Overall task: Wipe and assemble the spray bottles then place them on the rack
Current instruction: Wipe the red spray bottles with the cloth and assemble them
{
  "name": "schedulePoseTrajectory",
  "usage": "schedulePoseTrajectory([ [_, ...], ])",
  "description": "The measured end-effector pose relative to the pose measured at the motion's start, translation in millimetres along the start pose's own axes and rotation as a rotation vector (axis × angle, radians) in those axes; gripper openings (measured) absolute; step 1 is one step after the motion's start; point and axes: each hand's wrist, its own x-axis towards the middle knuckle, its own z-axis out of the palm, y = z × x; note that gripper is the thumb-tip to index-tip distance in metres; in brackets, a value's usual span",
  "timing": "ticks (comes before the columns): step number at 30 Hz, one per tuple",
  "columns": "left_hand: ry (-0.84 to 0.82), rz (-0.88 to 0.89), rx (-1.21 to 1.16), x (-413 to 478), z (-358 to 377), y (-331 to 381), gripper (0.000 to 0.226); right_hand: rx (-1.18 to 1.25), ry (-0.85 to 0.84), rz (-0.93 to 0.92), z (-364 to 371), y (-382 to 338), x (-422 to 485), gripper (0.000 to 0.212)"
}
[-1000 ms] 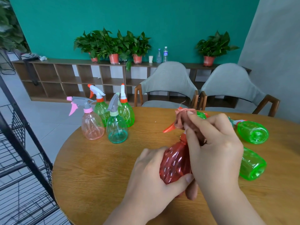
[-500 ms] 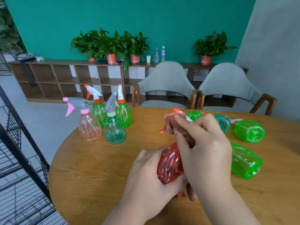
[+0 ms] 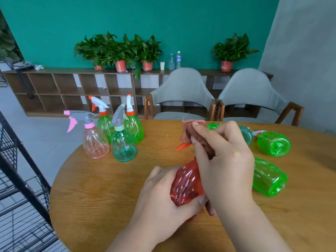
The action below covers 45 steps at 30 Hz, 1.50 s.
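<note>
Evidently the right hand (image 3: 223, 160) curls its fingers (image 3: 205, 136) round a brownish cloth (image 3: 189, 129) bunched over the sprayer (image 3: 182, 146), likely to wipe it; the left hand (image 3: 163, 202) clasps the red bottle (image 3: 185, 184), tilted over the table (image 3: 101, 188), steadying it; the rack (image 3: 18, 179) stands at left.

No lettering can be read (labels on the water bottles (image 3: 179, 60) blur).

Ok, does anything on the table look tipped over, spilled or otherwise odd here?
Two green bottles lie on their sides at the right of the table, while the four assembled bottles stand upright at the left. They look like pieces awaiting assembly, not an accident. No spill or damage shows.
</note>
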Motion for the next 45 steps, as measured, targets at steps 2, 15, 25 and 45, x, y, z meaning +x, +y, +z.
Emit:
schedulePoseTrajectory([
  [2, 0.034, -0.005, -0.011, 0, 0, -1, 0.072, -0.006, 0.006, 0.012, -2, 2, 2, 0.033],
  [15, 0.091, -0.078, -0.151, -1, 2, -3, 0.065, 0.020, -0.054, 0.104, -12, 8, 9, 0.030],
  [25, 0.113, -0.117, -0.245, -2, 3, -3, 0.061, 0.099, -0.080, 0.078, -11, 7, 9, 0.032],
  [45, 0.103, -0.237, -0.527, 7, -4, -16, 0.069, 0.273, -0.240, 0.126, -11, -5, 4, 0.029],
])
